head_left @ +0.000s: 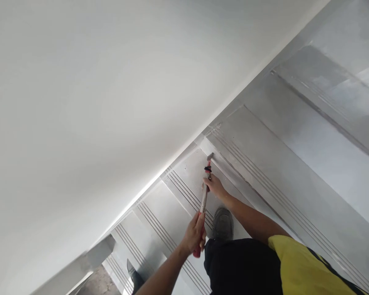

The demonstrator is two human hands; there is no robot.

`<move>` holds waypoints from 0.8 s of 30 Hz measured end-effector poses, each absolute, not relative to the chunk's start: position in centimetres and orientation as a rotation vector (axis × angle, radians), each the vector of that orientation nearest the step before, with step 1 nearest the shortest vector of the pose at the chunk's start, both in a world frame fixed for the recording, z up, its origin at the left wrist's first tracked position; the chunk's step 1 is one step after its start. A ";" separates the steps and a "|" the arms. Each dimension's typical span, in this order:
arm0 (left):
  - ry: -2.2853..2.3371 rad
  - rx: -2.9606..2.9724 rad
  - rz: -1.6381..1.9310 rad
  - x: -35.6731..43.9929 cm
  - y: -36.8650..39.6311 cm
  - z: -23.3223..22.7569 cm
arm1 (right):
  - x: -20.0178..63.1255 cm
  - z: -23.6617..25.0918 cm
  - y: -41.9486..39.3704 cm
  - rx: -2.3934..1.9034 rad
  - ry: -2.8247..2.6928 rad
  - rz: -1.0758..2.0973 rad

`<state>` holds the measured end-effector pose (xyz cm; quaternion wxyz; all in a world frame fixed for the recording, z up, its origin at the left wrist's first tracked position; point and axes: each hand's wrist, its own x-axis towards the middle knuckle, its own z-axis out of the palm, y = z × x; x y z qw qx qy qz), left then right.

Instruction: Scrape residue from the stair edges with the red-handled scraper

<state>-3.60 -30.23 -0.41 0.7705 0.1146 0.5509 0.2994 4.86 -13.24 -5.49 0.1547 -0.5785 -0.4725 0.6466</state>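
Note:
Both my hands are on a long-handled scraper (204,200) with red ends, a pale shaft and a dark band below its small blade. My left hand (194,234) wraps round the red grip at the lower end. Higher up, just under the band, my right hand (214,185) is closed round the shaft. The blade reaches the foot of a step riser (224,164) near the wall; whether it presses on the surface I cannot tell. Small pale specks lie on the grey stair tread (187,166) around it.
A tall white wall (110,82) runs diagonally beside the stairs. Grooved treads (252,172) rise to the upper right and descend to the lower left. My dark shoe (223,223) stands on a tread, and another shoe (134,275) is lower down. Rough ground (98,282) shows at the bottom left.

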 end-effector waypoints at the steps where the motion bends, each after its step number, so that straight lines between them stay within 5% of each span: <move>1: 1.186 0.258 0.641 -3.3 -30.9 -0.5 | 5.4 -5.4 -13.9 -1.680 -1.345 1.856; 24: 1.276 0.211 0.689 -5.0 -28.7 -1.1 | 2.0 -5.4 -10.4 -1.551 -1.395 1.951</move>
